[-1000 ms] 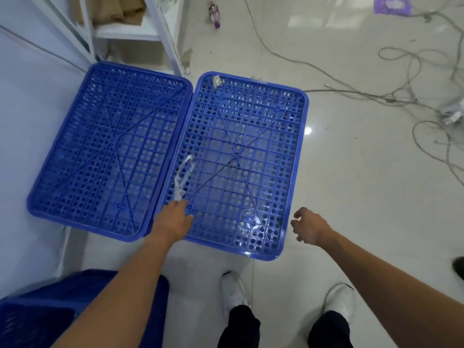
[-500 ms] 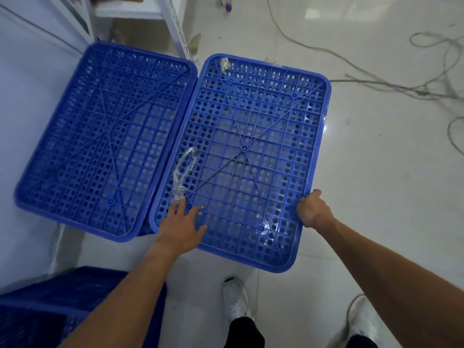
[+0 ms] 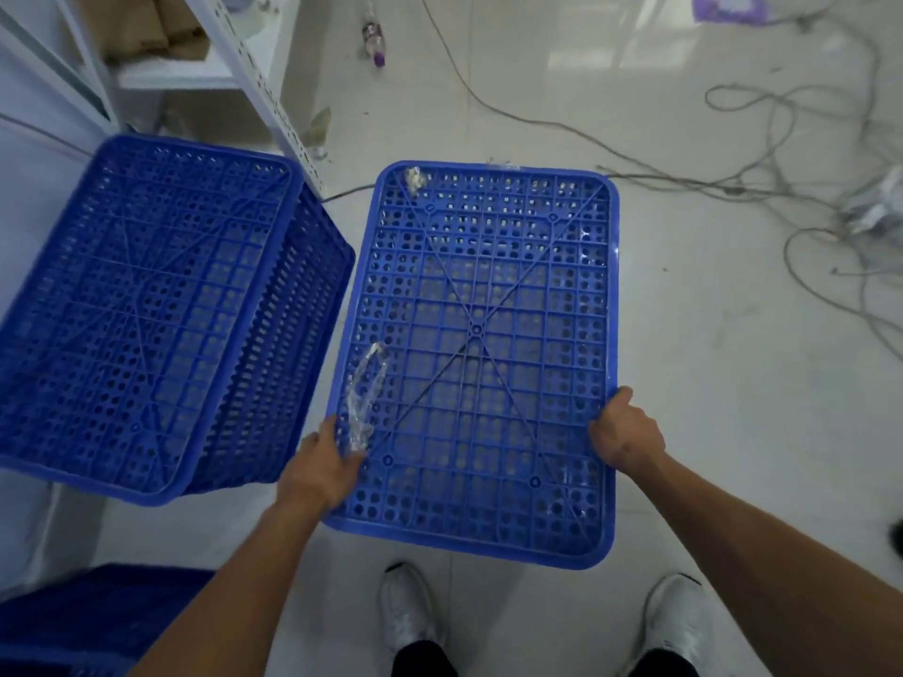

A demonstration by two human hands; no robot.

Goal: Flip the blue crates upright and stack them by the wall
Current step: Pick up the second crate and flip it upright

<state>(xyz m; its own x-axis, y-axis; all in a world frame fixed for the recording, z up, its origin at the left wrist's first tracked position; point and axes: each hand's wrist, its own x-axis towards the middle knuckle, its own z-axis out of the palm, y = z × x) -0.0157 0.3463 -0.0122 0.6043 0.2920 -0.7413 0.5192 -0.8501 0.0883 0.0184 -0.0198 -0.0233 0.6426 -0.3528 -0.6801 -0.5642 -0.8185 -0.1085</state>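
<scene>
Both hands now grip the right-hand crate (image 3: 481, 344), pulled clear of the left crate (image 3: 146, 310). Left hand (image 3: 320, 469) curls its fingers over the near-left edge beside a plastic scrap (image 3: 364, 398); right hand (image 3: 625, 434) wraps the right edge. Cables (image 3: 762, 188) trail across the floor (image 3: 733, 383) beyond.

third blue crate (image 3: 97, 623) cropped bottom-left, left crate (image 3: 146, 310) edge-cropped
</scene>
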